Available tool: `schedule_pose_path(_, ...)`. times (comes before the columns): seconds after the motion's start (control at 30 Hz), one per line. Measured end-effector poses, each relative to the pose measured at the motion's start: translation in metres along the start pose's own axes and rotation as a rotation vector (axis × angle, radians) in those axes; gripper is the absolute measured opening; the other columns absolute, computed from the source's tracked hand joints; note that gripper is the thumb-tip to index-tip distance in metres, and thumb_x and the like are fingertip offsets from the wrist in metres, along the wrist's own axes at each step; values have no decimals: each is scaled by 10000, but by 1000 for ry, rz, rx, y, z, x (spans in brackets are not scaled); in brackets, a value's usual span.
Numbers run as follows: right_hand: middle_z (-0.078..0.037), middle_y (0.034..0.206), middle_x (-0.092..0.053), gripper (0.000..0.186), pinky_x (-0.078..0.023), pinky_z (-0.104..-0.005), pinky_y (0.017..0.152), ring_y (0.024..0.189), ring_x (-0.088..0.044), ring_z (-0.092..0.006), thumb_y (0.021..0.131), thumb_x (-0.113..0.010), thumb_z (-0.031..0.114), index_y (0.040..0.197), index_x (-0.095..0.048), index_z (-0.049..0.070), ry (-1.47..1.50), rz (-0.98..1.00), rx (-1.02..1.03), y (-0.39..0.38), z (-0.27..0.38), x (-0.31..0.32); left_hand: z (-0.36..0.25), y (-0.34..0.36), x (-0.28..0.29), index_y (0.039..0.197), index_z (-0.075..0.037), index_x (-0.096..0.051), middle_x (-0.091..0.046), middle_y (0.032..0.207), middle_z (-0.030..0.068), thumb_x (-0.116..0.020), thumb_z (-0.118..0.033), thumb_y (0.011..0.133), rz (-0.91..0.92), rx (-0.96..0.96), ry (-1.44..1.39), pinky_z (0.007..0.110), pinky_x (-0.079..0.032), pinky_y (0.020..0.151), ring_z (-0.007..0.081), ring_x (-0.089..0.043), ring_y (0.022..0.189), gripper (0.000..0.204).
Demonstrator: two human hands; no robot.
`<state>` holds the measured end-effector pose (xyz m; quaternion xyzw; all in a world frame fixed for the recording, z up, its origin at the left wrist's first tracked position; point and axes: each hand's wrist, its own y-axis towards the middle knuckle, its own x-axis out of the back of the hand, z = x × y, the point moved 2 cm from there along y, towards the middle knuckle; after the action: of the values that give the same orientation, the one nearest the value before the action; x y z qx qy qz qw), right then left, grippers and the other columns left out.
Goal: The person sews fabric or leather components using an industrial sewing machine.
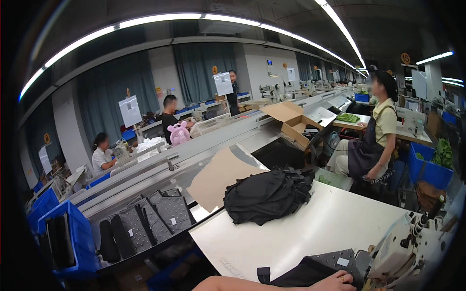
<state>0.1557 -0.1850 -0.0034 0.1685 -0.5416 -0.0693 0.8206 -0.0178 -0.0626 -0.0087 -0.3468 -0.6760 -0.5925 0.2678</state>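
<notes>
My left hand (336,283) comes in from the lower edge, its fingers curled on a black fabric piece (306,271) with a grey studded panel (336,254) and a small white label. They lie at the front of a white worktable (252,242), beside a white sewing machine (393,250) at lower right. My right hand is not in view. Farther back on the table sits a large heap of black fabric (264,196), next to a tan sheet (213,172).
Left are blue bins (80,242) and a trough (184,203) of fabric pieces. Behind are a rail, an open carton (296,136) and three co-workers (102,157) at machines or standing. At right, a seated co-worker (364,155) is beside a blue bin of greenery (429,172).
</notes>
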Motion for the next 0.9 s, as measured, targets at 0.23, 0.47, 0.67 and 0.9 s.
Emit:
schedule_pose_path(0.23, -38, 1033, -644, 310, -512, -403, 728, 817, -665, -255, 827, -630, 104, 1131, -664, 148, -52, -28, -19, -5, -11, -5, -1, 5, 2, 1023, -139, -713, -681, 1122, -32, -638, -195, 776, 116, 119, -32, 399, -402, 937, 219, -549, 1036, 264)
schedule_pose_path(0.47, -105, 1043, -654, 342, -505, -439, 763, 893, -650, -319, 824, -629, 107, 1164, -665, 120, -75, -17, 38, -6, -15, -6, 1, 12, 1, 992, -109, -717, -689, 1095, 11, -642, -181, 768, 76, 104, -26, 380, -434, 909, 231, -560, 1011, 247)
schedule_pose_path(0.67, -99, 1048, -651, 353, -520, -426, 735, 871, -655, -301, 812, -632, 98, 1164, -663, 113, -165, -87, 74, -5, -15, -11, -3, 18, 8, 927, -58, -693, -649, 1069, 68, -622, -189, 754, 29, -8, 87, 442, -407, 994, 255, -557, 1026, 229)
schedule_pose_path(0.9, -56, 1047, -625, 378, -528, -376, 649, 824, -659, -247, 792, -658, 100, 1170, -655, 94, -290, -4, 106, 0, -3, -5, -11, 20, 9, 883, -62, -677, -625, 1005, 51, -573, -202, 760, 211, -55, 215, 440, -379, 1000, 229, -535, 978, 214)
